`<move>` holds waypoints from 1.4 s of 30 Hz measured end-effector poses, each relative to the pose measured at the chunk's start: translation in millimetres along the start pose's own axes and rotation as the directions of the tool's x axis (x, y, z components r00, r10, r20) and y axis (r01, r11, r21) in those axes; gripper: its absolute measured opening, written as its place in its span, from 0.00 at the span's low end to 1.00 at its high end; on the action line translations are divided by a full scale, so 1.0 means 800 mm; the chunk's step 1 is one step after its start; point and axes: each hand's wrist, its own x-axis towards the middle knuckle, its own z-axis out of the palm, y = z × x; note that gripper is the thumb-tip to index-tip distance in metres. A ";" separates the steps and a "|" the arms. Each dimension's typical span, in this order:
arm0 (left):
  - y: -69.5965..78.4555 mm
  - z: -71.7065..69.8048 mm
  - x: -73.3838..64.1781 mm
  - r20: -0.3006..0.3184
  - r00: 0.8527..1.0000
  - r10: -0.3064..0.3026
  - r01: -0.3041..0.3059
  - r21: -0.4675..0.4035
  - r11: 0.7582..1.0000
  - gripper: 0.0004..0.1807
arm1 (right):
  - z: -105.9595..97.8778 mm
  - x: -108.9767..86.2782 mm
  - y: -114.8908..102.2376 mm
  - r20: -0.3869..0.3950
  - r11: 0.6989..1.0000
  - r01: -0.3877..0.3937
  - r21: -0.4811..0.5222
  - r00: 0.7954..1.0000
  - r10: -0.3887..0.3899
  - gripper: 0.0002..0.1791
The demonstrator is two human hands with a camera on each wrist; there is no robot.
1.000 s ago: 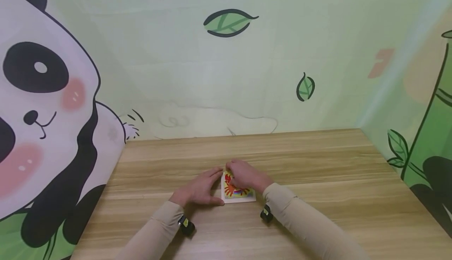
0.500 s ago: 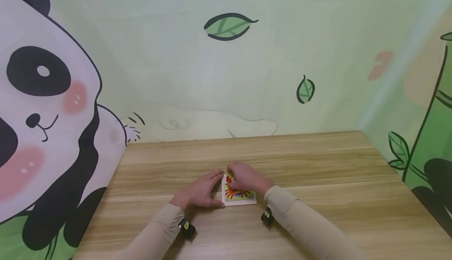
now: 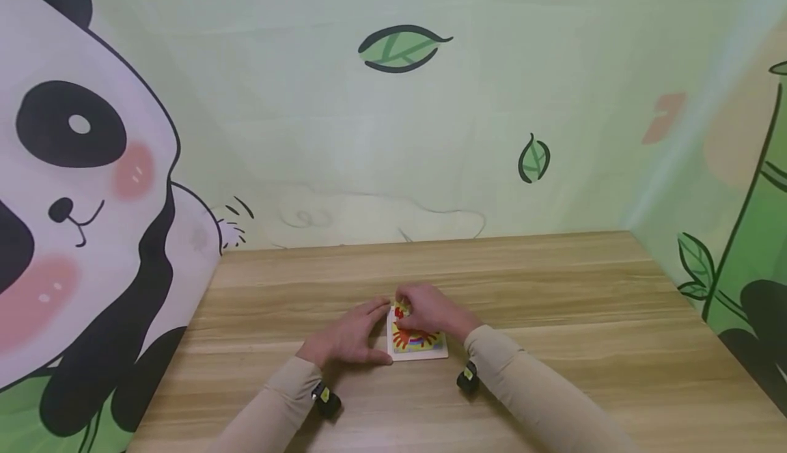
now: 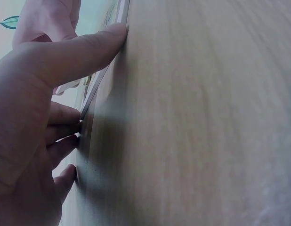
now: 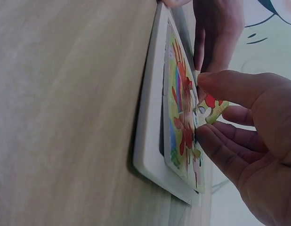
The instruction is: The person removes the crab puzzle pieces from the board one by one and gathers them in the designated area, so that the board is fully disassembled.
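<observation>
A small white-framed jigsaw puzzle board (image 3: 421, 355) with a red crab picture lies flat on the wooden table. My left hand (image 3: 349, 333) rests at its left side, thumb at the near corner and fingers by the far corner, not curled round it. My right hand (image 3: 430, 308) is over the board's far part and pinches a red and yellow puzzle piece (image 5: 215, 109) between thumb and fingertips. In the right wrist view that piece stands tilted above the picture. Part of the picture is hidden under the right hand. The left wrist view shows the left thumb touching the board's edge.
The wooden table (image 3: 553, 282) reaches to a pale green backdrop (image 3: 307, 111) printed with leaves, bamboo and a panda (image 3: 92, 186). A small black device is strapped to each wrist.
The head view has shifted slightly. The piece between the right fingers now looks more tilted and apart from the crab's body. The left hand stays at the board's left side.
</observation>
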 end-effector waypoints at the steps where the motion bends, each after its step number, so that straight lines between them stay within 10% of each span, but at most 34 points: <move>1: 0.000 0.000 0.000 0.000 1.000 0.000 0.000 -0.001 1.000 0.58 | 0.000 0.000 0.001 -0.002 1.000 -0.001 0.006 1.000 0.001 0.19; 42: 0.001 -0.001 0.000 0.009 1.000 -0.015 0.015 -0.025 1.000 0.58 | -0.023 -0.024 0.044 -0.095 0.994 -0.015 0.107 0.995 0.025 0.23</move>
